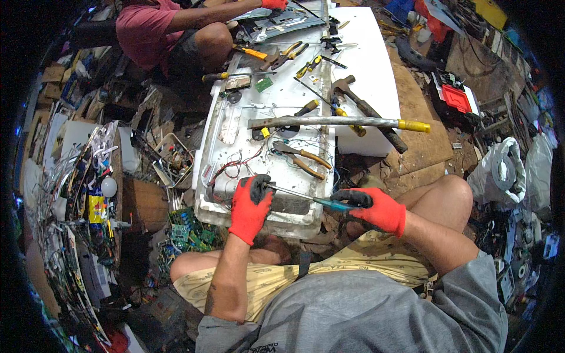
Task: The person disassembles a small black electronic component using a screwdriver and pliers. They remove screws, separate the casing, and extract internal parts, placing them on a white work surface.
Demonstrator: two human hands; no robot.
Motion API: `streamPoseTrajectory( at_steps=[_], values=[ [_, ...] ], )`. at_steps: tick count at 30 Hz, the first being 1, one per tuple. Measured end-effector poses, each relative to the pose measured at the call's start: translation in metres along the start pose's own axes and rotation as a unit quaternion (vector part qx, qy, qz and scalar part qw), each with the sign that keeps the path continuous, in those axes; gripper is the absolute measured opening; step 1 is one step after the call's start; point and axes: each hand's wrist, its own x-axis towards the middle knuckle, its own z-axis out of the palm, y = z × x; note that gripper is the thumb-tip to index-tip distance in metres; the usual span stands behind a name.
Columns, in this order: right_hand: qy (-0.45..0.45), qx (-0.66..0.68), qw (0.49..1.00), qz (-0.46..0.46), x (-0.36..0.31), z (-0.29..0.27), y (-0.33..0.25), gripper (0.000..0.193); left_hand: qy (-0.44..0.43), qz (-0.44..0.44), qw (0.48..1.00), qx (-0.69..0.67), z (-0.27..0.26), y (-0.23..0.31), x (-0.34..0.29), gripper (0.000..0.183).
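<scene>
My right hand (379,210), in a red and black glove, is closed round the teal handle of a screwdriver (334,205). Its thin shaft points left, toward my left hand (251,207). That hand wears a matching glove, and its fingers are pinched at the screwdriver's tip. Whatever small piece they hold is mostly hidden by the dark fingertips. Both hands are above the near end of a dirty white plastic panel (213,213). Just beyond them lie thin red wires (235,165) and pliers with orange handles (303,159).
Across the panel lies a long metal bar with a yellow end (347,121), near a hammer (366,109) and a green circuit board piece (264,85). A co-worker in a red shirt (147,32) sits at the far left. Circuit boards (187,234) and scrap (76,235) fill the left side.
</scene>
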Motion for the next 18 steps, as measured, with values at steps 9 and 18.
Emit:
streamPoseTrajectory(
  at_steps=[9,18],
  values=[
    [-0.184,0.320,0.900,0.232,0.004,-0.025,-0.007,0.029,-0.035,0.021,0.999,0.017,0.001,0.008,0.009,0.032],
    [0.057,-0.333,0.931,-0.141,-0.010,-0.001,0.008,0.039,-0.086,0.021,0.996,0.023,0.005,0.002,0.017,0.030]
  ],
)
